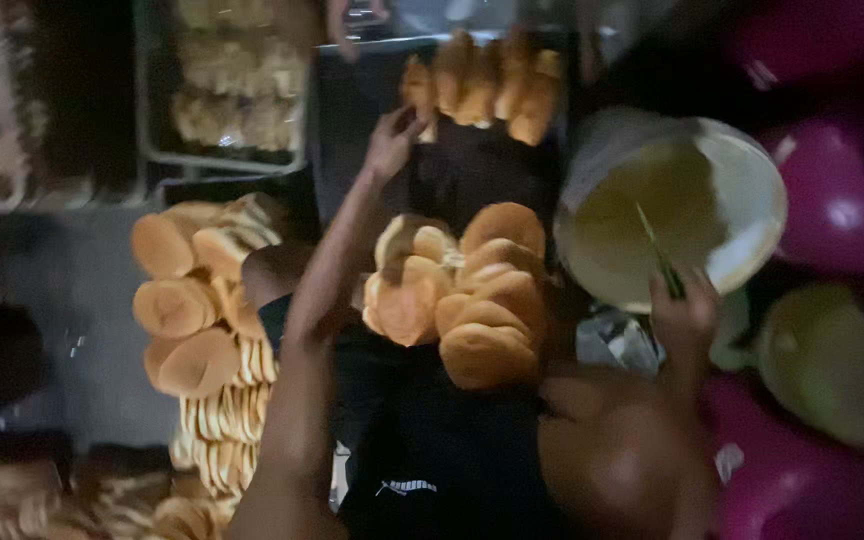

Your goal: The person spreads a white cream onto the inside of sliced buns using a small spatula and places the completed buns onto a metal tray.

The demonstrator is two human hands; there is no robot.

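Both hands [392, 145] work among round, golden-brown buns [472, 295], blurred.

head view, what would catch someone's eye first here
The heap of golden round buns in the middle stands out most, with more buns stacked at the left. The left hand reaches up toward a far row of buns on a dark tray. At the right, the right hand holds a thin green tool over a white bucket of pale yellow spread.
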